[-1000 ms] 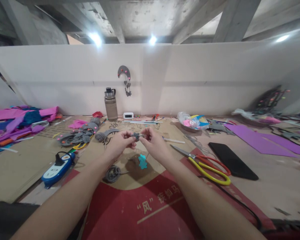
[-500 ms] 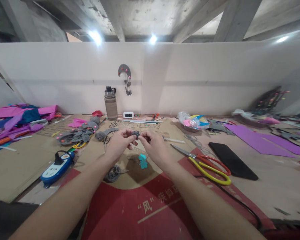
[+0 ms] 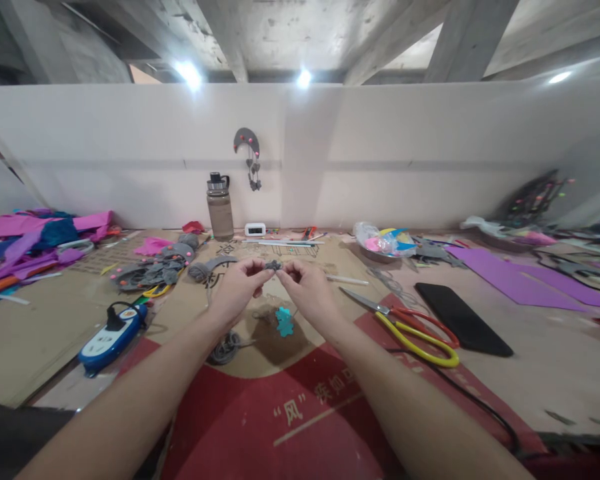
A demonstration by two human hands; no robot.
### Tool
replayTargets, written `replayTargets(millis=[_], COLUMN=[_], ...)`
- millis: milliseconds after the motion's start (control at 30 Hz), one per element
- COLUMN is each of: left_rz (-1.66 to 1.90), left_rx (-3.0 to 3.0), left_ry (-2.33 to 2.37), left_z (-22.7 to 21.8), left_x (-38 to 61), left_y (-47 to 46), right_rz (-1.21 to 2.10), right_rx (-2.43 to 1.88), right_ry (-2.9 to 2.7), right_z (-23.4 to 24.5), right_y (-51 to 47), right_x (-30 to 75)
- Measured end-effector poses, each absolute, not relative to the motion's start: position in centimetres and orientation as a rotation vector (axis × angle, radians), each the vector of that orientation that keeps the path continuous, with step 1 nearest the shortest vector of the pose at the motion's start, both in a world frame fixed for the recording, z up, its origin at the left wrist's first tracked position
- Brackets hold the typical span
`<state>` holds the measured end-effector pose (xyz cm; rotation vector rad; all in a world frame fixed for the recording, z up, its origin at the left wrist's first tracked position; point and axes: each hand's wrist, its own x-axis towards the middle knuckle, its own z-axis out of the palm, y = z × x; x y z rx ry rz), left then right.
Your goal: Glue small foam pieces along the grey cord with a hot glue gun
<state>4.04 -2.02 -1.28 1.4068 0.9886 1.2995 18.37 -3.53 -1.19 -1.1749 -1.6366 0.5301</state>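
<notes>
My left hand and my right hand meet above the middle of the table. Both pinch a small grey felt piece between thumb and fingers, one hand on each side. Below the hands a teal felt cut-out lies on the brown cardboard. A grey coil of cord lies near my left forearm.
Yellow-and-red scissors and a black phone lie to the right. A blue power strip sits at the left, with grey felt pieces behind it. A water bottle stands by the white wall. Purple sheets lie far right.
My hands have drawn a little closer together around the grey felt piece, with the fingers shifting on it. Nothing else on the table has moved.
</notes>
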Motion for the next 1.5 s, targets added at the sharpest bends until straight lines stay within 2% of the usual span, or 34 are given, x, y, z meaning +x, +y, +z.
replayTargets(millis=[600,867,1500], left_rz=[1.240,1.168,1.203], left_rx=[1.581,1.723,1.465], left_ry=[0.953,0.964,1.053], left_z=[-1.5,-1.3,-2.1], left_x=[3.9,3.8,3.3], left_y=[-2.0,-2.2,-1.0], right_rz=[0.621,0.546,0.533], right_rx=[-1.213,-1.265,-1.158], right_ry=[-1.578,-1.585,-1.756], right_z=[-1.1,-1.3,-2.0], right_y=[-3.2,-2.8,-3.0], right_x=[18.6,18.9,18.2])
